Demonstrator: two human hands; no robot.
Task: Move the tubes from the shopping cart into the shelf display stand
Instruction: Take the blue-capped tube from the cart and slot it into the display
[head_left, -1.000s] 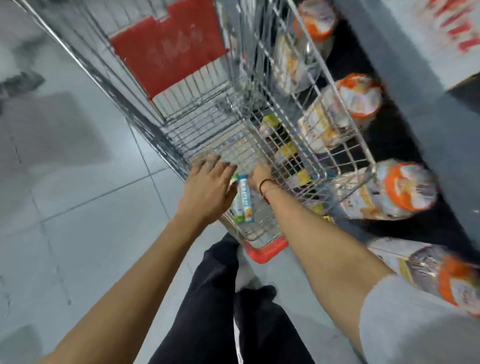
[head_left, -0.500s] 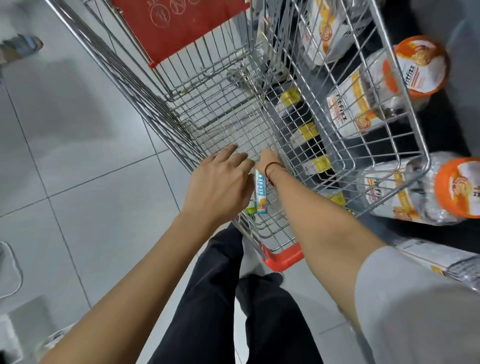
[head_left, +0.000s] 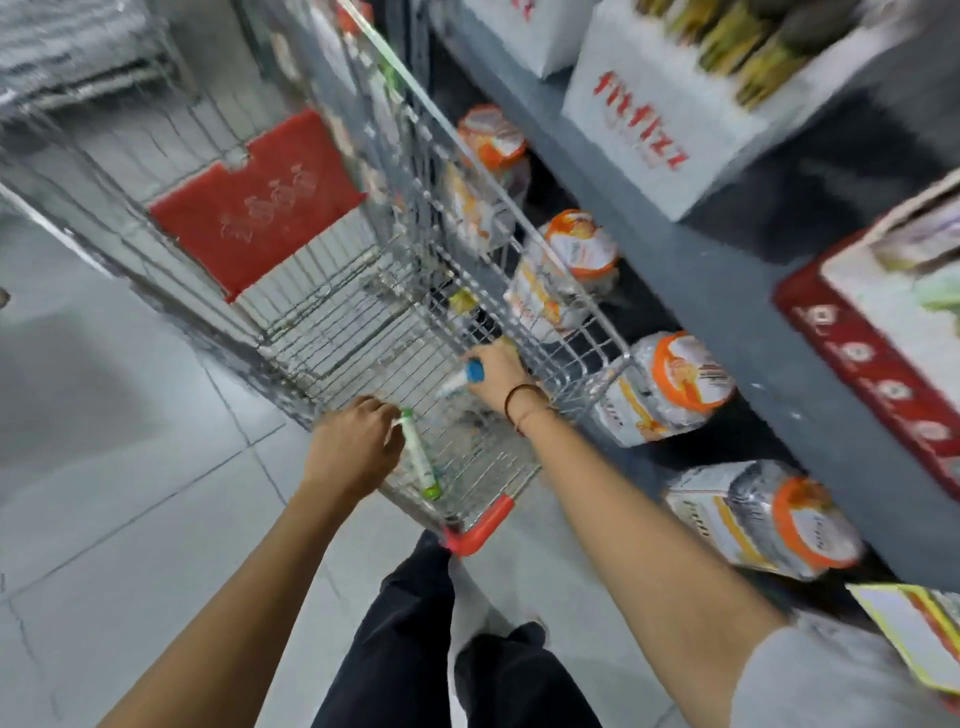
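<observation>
Two hands are busy now, and each one has a tube. Half a second ago both hands were low in the cart, close together over the tubes. Now they have come apart and lifted.

Nearest is the left hand (head_left: 355, 448). It is closed around the top of a thin white tube with a green cap (head_left: 417, 452). The tube points down and hangs just inside the near end of the silver wire shopping cart (head_left: 332, 322).

A little farther is the right hand (head_left: 497, 370), with a thin dark band on its wrist. It is closed around a white tube with a blue cap (head_left: 460, 381). The blue cap shows next to the fingers. This hand is up by the cart's right wall, the side near the shelves.

The cart floor looks bare under the hands, but the picture is blurry, so I cannot tell if more tubes are left.

Past the cart, bottles with orange lids (head_left: 670, 387) lie on the low grey shelf (head_left: 737, 332). Higher up sits a white cardboard box with red letters (head_left: 649, 130), with yellow and green packs in it. It may be the display stand, but I cannot be sure.

So the picking-up part looks done. I think the next part is carrying both tubes over the cart wall to the shelf.
</observation>
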